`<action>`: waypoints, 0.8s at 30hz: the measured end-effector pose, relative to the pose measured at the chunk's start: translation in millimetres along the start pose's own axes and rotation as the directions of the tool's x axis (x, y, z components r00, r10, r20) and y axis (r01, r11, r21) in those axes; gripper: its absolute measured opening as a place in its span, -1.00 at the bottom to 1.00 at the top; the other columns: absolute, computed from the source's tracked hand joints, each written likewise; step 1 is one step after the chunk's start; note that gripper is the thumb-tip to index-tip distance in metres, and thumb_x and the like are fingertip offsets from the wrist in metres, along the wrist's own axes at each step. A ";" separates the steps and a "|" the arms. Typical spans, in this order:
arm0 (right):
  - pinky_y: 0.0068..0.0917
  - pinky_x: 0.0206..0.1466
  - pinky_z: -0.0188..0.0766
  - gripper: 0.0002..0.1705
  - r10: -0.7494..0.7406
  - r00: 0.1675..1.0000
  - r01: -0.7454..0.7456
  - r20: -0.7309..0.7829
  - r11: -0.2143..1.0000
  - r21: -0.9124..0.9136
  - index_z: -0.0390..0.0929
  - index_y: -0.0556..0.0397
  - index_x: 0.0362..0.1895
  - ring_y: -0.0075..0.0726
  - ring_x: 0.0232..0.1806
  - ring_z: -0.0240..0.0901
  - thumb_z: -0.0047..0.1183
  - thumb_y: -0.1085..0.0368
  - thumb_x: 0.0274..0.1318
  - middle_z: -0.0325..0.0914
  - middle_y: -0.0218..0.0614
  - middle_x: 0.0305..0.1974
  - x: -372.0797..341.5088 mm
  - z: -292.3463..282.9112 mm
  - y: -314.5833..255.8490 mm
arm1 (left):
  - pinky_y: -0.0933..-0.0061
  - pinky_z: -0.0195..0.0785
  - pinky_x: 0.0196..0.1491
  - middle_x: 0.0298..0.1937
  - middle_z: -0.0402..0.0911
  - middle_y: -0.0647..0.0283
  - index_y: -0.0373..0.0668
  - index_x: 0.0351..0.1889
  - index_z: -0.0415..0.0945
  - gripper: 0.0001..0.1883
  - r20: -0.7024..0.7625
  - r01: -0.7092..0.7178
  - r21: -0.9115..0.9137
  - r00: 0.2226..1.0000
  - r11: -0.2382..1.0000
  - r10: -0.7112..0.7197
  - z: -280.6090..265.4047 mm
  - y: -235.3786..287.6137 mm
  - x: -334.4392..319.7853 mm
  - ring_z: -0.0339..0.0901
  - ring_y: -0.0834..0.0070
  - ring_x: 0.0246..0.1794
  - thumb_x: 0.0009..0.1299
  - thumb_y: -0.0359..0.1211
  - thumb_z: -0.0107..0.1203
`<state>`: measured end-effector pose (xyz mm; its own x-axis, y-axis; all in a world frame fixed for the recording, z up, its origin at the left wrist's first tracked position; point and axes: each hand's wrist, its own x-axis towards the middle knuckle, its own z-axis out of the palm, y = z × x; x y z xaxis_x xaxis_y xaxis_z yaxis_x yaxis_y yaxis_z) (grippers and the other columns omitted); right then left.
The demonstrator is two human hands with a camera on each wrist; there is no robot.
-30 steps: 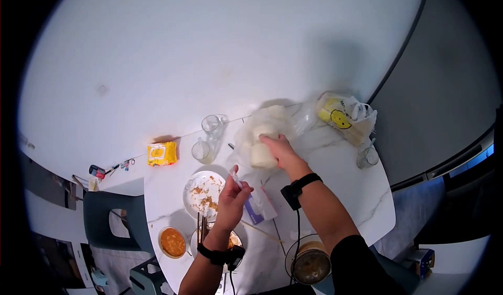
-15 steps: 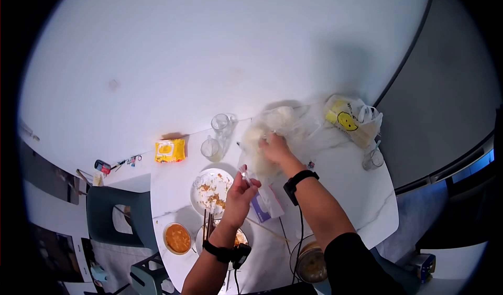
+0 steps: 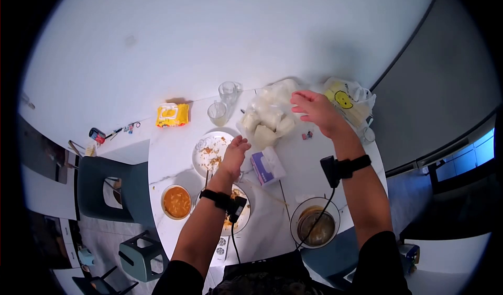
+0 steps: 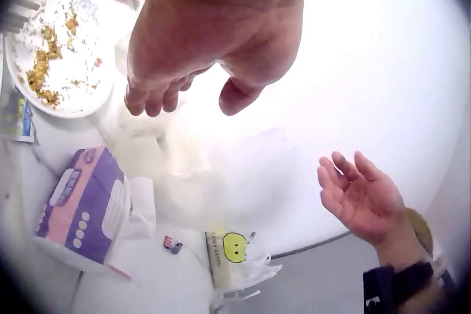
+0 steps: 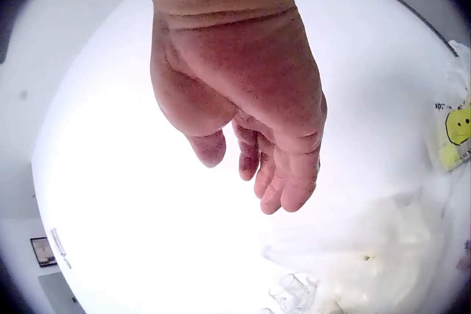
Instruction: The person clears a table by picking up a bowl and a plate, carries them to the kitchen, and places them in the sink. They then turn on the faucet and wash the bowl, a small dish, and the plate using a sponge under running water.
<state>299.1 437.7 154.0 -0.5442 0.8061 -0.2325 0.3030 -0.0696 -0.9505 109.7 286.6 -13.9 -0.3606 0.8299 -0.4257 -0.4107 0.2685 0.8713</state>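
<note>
My left hand [image 3: 236, 156] is raised over the table, empty, its fingers loosely bent, between the food-stained plate [image 3: 198, 163] and a purple and pink tissue box [image 3: 267, 166]. My right hand [image 3: 320, 112], also empty with fingers relaxed, hovers to the right of a clear plastic bag [image 3: 270, 114]. Several pale, rounded lumps show through that bag, which lies slumped at the back of the table. In the right wrist view the right hand's [image 5: 243, 100] fingers curve gently around nothing. The left wrist view shows the left hand's [image 4: 213, 49] thumb apart from its fingers.
Two glass mugs [image 3: 217, 114] and a yellow wipes pack [image 3: 172, 115] stand back left. A smiley-face carrier bag [image 3: 350, 104] and a glass are back right. Nearer are a bowl of orange soup [image 3: 176, 201], a bowl with chopsticks and a glass bowl [image 3: 315, 224].
My right hand has let go of the plastic bag and risen to the right. My left hand no longer pinches the bag's clear edge. The bag has settled on the table.
</note>
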 end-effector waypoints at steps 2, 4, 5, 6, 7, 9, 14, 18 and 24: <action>-0.50 -0.07 0.35 -0.58 -0.002 1.000 0.003 -0.025 0.999 0.041 0.48 -0.02 0.03 -0.49 -0.05 0.44 0.02 0.01 0.20 0.51 -0.46 -0.06 -27.7 2.9 -11.6 | 0.35 0.18 0.16 0.16 0.42 0.27 -0.14 0.15 0.32 -0.58 0.001 0.003 0.042 1.000 0.999 -0.003 0.1 20.5 -21.1 0.34 0.47 0.16 0.32 -0.35 -0.02; -0.53 -0.09 0.35 -0.62 -0.064 0.995 0.068 -0.080 0.997 0.043 0.47 -0.05 0.03 -0.53 -0.07 0.44 0.01 0.04 0.22 0.51 -0.48 -0.07 -56.2 4.7 -24.0 | 0.37 0.18 0.15 0.12 0.46 0.28 -0.13 0.14 0.34 -0.60 0.049 -0.006 0.014 0.999 1.000 0.005 -11.2 35.8 -42.8 0.36 0.46 0.15 0.31 -0.36 -0.02; -0.53 -0.09 0.36 -0.64 -0.094 0.988 0.104 -0.122 0.992 0.077 0.47 -0.06 0.03 -0.54 -0.07 0.44 0.00 0.07 0.23 0.51 -0.48 -0.08 -70.9 6.0 -30.0 | 0.37 0.19 0.14 0.11 0.47 0.28 -0.12 0.15 0.34 -0.59 0.064 -0.040 -0.053 0.997 0.998 0.043 -17.1 48.8 -57.9 0.38 0.45 0.13 0.31 -0.35 -0.01; -0.54 -0.10 0.36 -0.66 -0.117 0.979 0.137 -0.165 0.984 0.114 0.47 -0.06 0.02 -0.54 -0.08 0.44 -0.01 0.10 0.24 0.51 -0.49 -0.08 -86.3 8.8 -35.0 | 0.37 0.21 0.12 0.10 0.48 0.28 -0.11 0.16 0.34 -0.58 0.072 -0.070 -0.116 0.994 0.991 0.079 -24.8 60.9 -79.6 0.40 0.44 0.11 0.32 -0.35 0.00; -0.54 -0.10 0.36 -0.68 -0.134 0.970 0.162 -0.204 0.979 0.126 0.47 -0.06 0.02 -0.52 -0.08 0.44 -0.02 0.11 0.25 0.51 -0.48 -0.08 -103.7 13.6 -44.2 | 0.43 0.22 0.09 0.07 0.49 0.28 -0.11 0.14 0.36 -0.61 0.092 -0.116 -0.196 0.986 0.974 0.136 -36.5 75.8 -103.5 0.43 0.46 0.08 0.32 -0.37 0.01; -0.53 -0.11 0.37 -0.69 -0.136 0.957 0.177 -0.258 0.973 0.147 0.46 -0.07 0.02 -0.50 -0.08 0.44 -0.03 0.14 0.25 0.51 -0.46 -0.08 -134.9 23.6 -45.8 | 0.45 0.26 0.06 0.05 0.51 0.26 -0.13 0.11 0.38 -0.64 0.096 -0.208 -0.288 0.965 0.935 0.245 -61.9 105.3 -150.2 0.46 0.45 0.05 0.33 -0.40 0.01; -0.47 -0.19 0.41 -0.75 0.021 0.981 0.020 -0.192 0.978 0.207 0.45 -0.10 -0.02 -0.47 -0.13 0.45 -0.03 0.21 0.23 0.49 -0.47 -0.11 -184.5 58.8 1.1 | 0.37 0.30 0.08 0.04 0.53 0.19 -0.17 0.12 0.39 -0.62 -0.130 -0.436 -0.182 0.899 0.881 0.418 -158.8 117.2 -237.8 0.48 0.34 0.05 0.35 -0.32 0.05; -0.53 -0.23 0.39 -0.78 0.329 0.944 -0.330 0.028 0.938 0.106 0.49 -0.11 -0.07 -0.58 -0.23 0.44 0.02 0.22 0.20 0.49 -0.53 -0.21 -198.8 120.3 108.5 | 0.43 0.27 -0.02 0.02 0.51 0.30 -0.08 0.07 0.38 -0.67 -0.359 -0.272 -0.151 0.911 0.950 0.203 -250.9 50.0 -242.0 0.45 0.45 -0.01 0.34 -0.33 0.01; -0.52 -0.30 0.40 -0.50 0.510 0.853 -0.511 0.110 0.859 -0.023 0.40 0.08 0.11 -0.50 -0.22 0.47 0.08 0.10 0.13 0.50 -0.37 -0.16 -236.2 183.1 207.1 | 0.31 0.32 -0.05 -0.03 0.52 0.29 -0.08 0.06 0.35 -0.66 -0.368 0.158 -0.122 0.910 0.980 -0.192 -289.8 -65.4 -264.8 0.49 0.42 -0.06 0.35 -0.28 0.05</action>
<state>347.2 125.3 -25.7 -0.3959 0.5876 -0.7057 0.5566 -0.4577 -0.6933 -10.7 -92.4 -28.9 -0.5570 0.5238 -0.6445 -0.5614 0.3344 0.7569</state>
